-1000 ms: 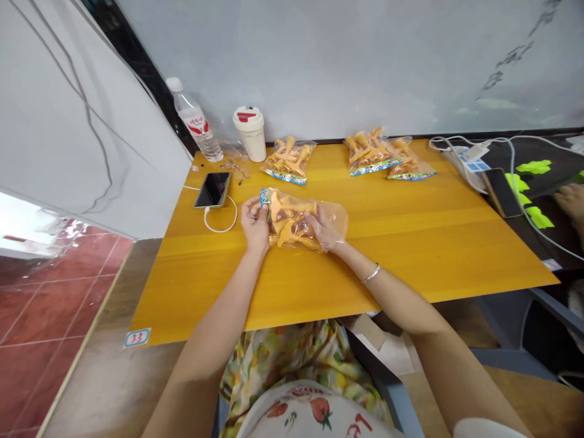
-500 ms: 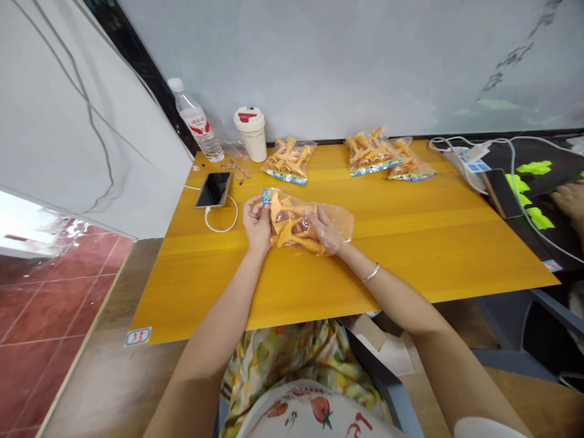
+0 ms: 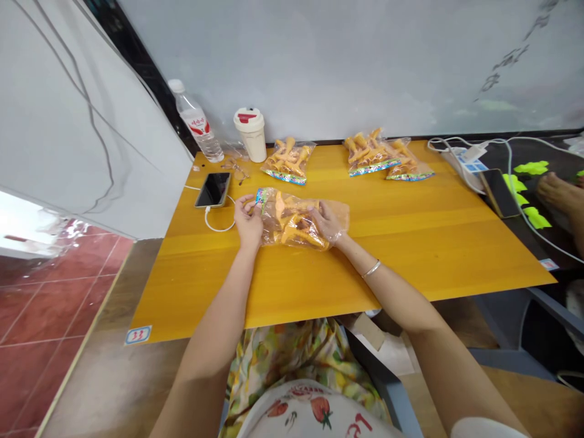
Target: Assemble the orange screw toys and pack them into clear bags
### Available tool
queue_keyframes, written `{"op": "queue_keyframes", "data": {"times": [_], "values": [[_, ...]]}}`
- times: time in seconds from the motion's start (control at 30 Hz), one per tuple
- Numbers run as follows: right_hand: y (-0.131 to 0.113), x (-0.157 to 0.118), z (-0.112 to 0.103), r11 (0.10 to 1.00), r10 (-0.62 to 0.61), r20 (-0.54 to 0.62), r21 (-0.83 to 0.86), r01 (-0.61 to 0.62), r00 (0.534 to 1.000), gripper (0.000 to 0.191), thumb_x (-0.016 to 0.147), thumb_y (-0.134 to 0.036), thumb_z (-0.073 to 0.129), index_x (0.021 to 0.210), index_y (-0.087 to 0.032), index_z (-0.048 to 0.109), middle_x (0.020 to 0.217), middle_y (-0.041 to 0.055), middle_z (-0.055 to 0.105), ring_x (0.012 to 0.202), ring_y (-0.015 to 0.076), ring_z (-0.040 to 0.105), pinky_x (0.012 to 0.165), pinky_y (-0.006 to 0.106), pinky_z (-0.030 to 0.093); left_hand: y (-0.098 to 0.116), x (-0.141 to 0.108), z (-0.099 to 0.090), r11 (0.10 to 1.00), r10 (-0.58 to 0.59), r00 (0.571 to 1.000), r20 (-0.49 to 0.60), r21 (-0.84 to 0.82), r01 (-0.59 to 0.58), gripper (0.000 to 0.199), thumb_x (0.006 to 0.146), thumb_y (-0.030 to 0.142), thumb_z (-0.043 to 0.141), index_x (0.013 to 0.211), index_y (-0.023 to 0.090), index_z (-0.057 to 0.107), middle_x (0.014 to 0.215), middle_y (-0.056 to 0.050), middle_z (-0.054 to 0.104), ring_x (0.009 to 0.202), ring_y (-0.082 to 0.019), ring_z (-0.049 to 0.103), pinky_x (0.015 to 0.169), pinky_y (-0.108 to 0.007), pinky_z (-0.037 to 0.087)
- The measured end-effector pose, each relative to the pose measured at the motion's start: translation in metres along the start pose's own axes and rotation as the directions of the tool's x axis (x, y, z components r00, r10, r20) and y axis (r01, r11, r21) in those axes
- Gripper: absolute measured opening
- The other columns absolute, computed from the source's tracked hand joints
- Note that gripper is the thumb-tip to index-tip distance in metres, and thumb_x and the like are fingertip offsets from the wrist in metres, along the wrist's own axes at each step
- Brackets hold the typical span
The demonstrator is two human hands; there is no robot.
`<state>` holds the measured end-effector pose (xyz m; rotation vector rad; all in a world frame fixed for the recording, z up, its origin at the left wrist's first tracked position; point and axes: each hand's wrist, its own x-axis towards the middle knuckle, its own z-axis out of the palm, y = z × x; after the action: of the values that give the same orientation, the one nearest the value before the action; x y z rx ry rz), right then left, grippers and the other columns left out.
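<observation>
A clear plastic bag [image 3: 296, 222] with several orange pieces in it lies lengthwise on the yellow wooden table [image 3: 292, 286]. My left hand [image 3: 249, 220] pinches the bag's left end, beside its blue printed strip. Around the right part of the bag, my right hand [image 3: 326, 222] is closed, with the thumb on top over the orange pieces. The bag's flat, unfilled end sticks out past my right hand. Farther back stand similar filled bags, one [image 3: 289, 159] at centre left and two [image 3: 370, 152] at centre right.
A water bottle [image 3: 197, 125], a lidded cup [image 3: 252, 135], glasses [image 3: 236, 170] and a phone [image 3: 213, 190] with a white cable are at the back left. On the dark table at right are a power strip [image 3: 472, 161], another phone [image 3: 499, 192], bright green pieces [image 3: 531, 167] and another person's hand [image 3: 557, 191].
My left hand has moved a little left with the bag's printed end, and the orange pieces sit farther from that end. The other person's hand has come further into view.
</observation>
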<state>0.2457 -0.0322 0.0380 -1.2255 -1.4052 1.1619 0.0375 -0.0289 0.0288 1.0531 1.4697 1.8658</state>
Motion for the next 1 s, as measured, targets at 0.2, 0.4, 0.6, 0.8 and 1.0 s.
{"op": "queue_keyframes", "data": {"times": [0.2, 0.4, 0.6, 0.8, 1.0], "values": [[-0.003, 0.005, -0.005, 0.999, 0.004, 0.057, 0.034, -0.006, 0.998, 0.042, 0.078, -0.065, 0.062, 0.087, -0.026, 0.054, 0.081, 0.0015, 0.065, 0.079, 0.0210, 0.063, 0.077, 0.039, 0.056, 0.002, 0.004, -0.008, 0.998, -0.031, 0.998, 0.062, 0.051, 0.028, 0.025, 0.077, 0.010, 0.062, 0.100, 0.017, 0.057, 0.081, -0.001, 0.065, 0.075, -0.014, 0.064, 0.071, -0.023, 0.048], [0.001, 0.001, -0.008, 0.996, 0.047, 0.148, 0.065, -0.057, 0.988, 0.048, 0.079, -0.067, 0.062, 0.102, -0.026, 0.057, 0.091, 0.0022, 0.069, 0.088, 0.0215, 0.066, 0.085, 0.040, 0.057, -0.005, 0.006, -0.010, 0.993, -0.079, 0.995, 0.062, 0.091, 0.073, 0.025, 0.075, 0.010, 0.062, 0.098, 0.018, 0.057, 0.076, 0.001, 0.066, 0.067, -0.013, 0.063, 0.068, -0.023, 0.047], [-0.002, -0.004, -0.011, 0.998, -0.060, 0.154, 0.009, 0.060, 0.986, 0.053, 0.086, -0.067, 0.052, 0.115, -0.024, 0.056, 0.119, 0.0106, 0.066, 0.116, 0.0281, 0.061, 0.108, 0.048, 0.046, -0.014, 0.003, -0.007, 0.991, -0.008, 0.998, 0.058, 0.134, 0.000, 0.022, 0.077, 0.010, 0.060, 0.098, 0.019, 0.057, 0.086, -0.002, 0.067, 0.081, -0.015, 0.067, 0.078, -0.026, 0.049], [-0.003, -0.001, -0.009, 0.989, -0.136, 0.173, -0.037, 0.145, 0.975, 0.059, 0.087, -0.069, 0.050, 0.119, -0.020, 0.055, 0.123, 0.0163, 0.063, 0.120, 0.0328, 0.059, 0.111, 0.053, 0.042, -0.013, 0.001, -0.006, 0.982, 0.041, 0.997, 0.058, 0.183, -0.051, 0.023, 0.079, 0.006, 0.058, 0.098, 0.019, 0.059, 0.095, -0.005, 0.069, 0.083, -0.014, 0.066, 0.079, -0.026, 0.049], [0.007, 0.000, -0.012, 0.989, 0.021, 0.206, 0.140, -0.051, 0.978, 0.063, 0.081, -0.068, 0.062, 0.126, -0.026, 0.052, 0.108, 0.0082, 0.071, 0.094, 0.0257, 0.069, 0.091, 0.047, 0.057, -0.018, 0.008, -0.012, 0.970, 0.046, 0.997, 0.065, 0.234, -0.060, 0.027, 0.078, 0.009, 0.059, 0.103, 0.019, 0.059, 0.085, -0.001, 0.067, 0.082, -0.016, 0.065, 0.083, -0.029, 0.050]]}}
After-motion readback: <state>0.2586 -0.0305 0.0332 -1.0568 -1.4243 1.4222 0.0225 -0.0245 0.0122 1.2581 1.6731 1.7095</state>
